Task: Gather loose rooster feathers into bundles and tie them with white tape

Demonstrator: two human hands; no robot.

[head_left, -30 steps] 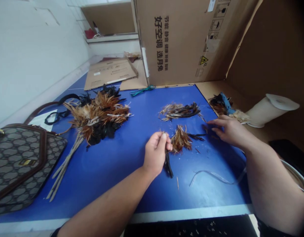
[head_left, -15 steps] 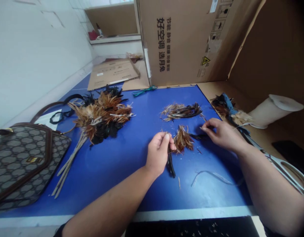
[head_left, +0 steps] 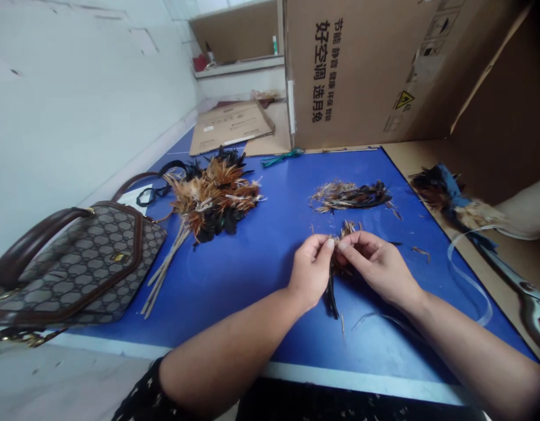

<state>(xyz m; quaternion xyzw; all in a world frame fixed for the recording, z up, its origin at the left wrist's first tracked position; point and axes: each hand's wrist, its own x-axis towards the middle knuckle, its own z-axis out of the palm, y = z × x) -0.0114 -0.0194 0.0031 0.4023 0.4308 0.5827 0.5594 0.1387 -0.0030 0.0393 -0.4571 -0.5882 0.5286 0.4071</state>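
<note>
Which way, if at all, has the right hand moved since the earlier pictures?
Yes: the right hand moved left, toward the left hand, judged against the loose feather pile beyond them.

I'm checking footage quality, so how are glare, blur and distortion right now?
Head view: pale sheen on the blue table near its front edge; head view: feathers at the left hand look soft; head view: handbag seems stretched leftward, top right corner dark.

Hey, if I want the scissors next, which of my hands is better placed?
Probably your right hand: the scissors lie out on that side. Your left hand is farther from them, with dark feathers hanging just below it.
</note>
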